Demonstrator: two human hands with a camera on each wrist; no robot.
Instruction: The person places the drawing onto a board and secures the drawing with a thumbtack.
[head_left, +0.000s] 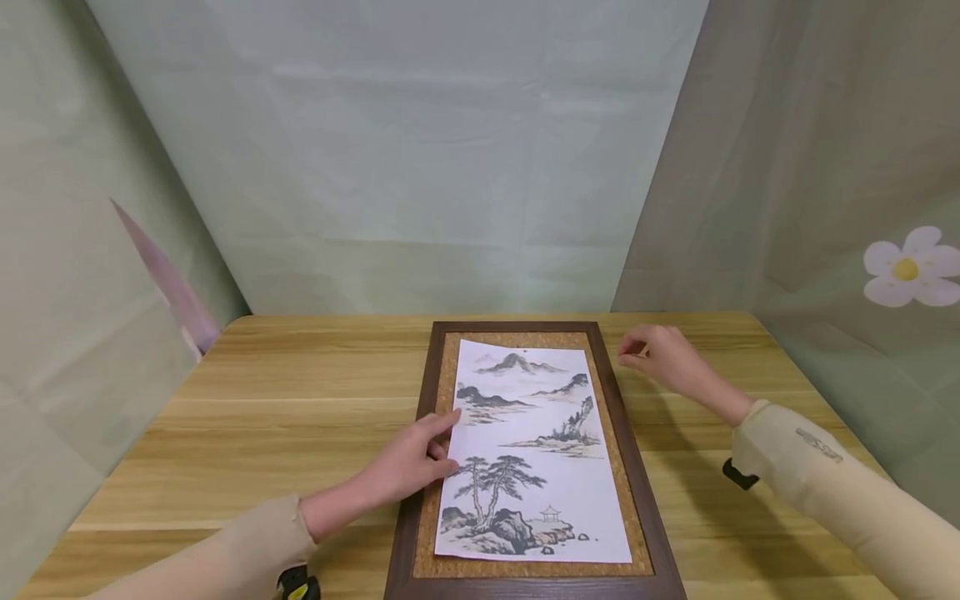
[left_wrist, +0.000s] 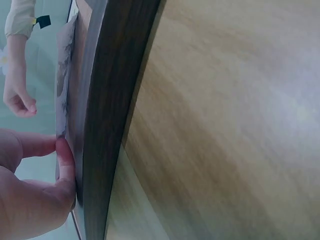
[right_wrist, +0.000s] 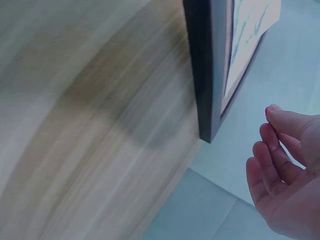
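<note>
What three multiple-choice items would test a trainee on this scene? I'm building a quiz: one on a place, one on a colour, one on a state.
1. Where does the landscape painting lie?
A. On the cork board inside the dark wooden frame
B. On the bare table
C. Against the backdrop

2. What colour are both sleeves?
A. Red
B. Beige
C. Black

3. What is the right hand doing?
A. Pressing the painting
B. Gripping the frame
C. Hovering beside the frame, holding nothing visible

Answers: 1 A, cork shows round the sheet; 2 B, head view shows both beige; 3 C, only the left hand touches the sheet's edge.
</note>
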